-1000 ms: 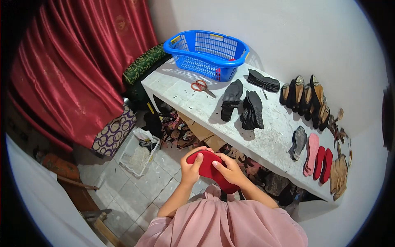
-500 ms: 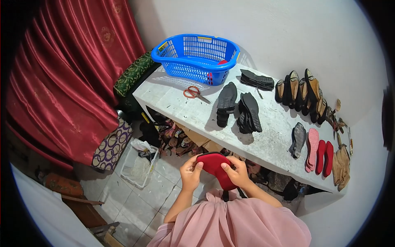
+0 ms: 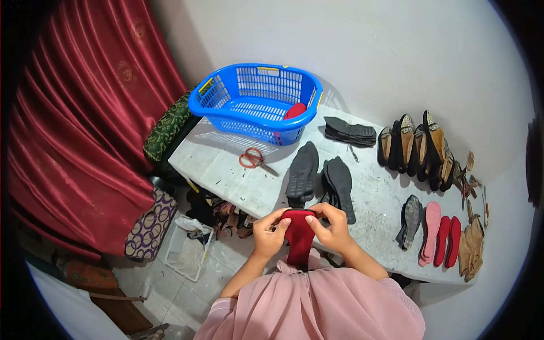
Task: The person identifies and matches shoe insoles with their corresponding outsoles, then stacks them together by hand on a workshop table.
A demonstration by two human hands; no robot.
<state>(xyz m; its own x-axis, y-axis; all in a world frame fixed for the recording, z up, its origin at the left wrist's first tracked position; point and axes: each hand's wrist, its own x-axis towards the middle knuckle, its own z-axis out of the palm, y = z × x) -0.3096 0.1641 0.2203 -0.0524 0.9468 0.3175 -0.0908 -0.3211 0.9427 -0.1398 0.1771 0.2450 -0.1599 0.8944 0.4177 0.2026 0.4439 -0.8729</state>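
Observation:
A shoe sole with a red top and black edge [image 3: 299, 241] is held between my two hands, close to my body at the table's front edge. My left hand [image 3: 270, 232] grips its left side, thumb on the red face. On the right side my right hand [image 3: 331, 228] pinches it the same way. The lower end of the sole hangs down toward my pink clothing. Just beyond my hands lie two piles of black soles, one pile [image 3: 303, 170] straight ahead and another pile [image 3: 338, 184] to its right.
A blue basket [image 3: 255, 122] with a red piece inside stands at the back left. Scissors [image 3: 255, 158] lie before it. More black soles [image 3: 349, 133], several shoes [image 3: 416, 147], pink soles [image 3: 432, 226] and red soles [image 3: 447, 241] occupy the right. A white crate [image 3: 190, 249] sits on the floor.
My view has shifted, so the table sits lower and nearer. Both hands still hold the red sole, which has turned more upright and now overlaps the table's front edge.

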